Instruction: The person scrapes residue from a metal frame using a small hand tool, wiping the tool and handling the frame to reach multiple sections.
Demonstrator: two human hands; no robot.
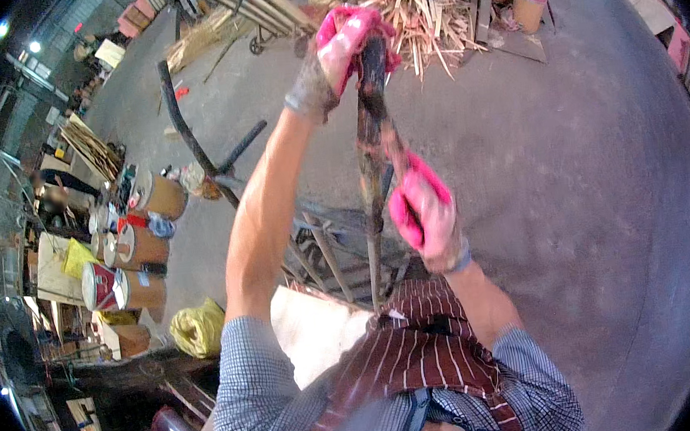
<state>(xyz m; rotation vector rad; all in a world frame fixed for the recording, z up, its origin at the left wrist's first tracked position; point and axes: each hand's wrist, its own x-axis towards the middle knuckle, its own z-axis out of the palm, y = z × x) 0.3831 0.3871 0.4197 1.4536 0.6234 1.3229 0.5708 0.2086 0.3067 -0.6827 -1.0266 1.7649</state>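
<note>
Your gloves are knitted cloth, grey at the cuffs with a pink rubbery coating, smooth and faintly shiny, on your left hand and right hand. The stick you grip looks like rough, dark, stained wood with a matt skin. Your apron is striped woven cloth. The floor is matt grey concrete; the splints are pale raw wood.

Left hand — gloved (pink and grey), arm extended, fist closed; right hand — gloved, closed, drawn near the chest.
</note>
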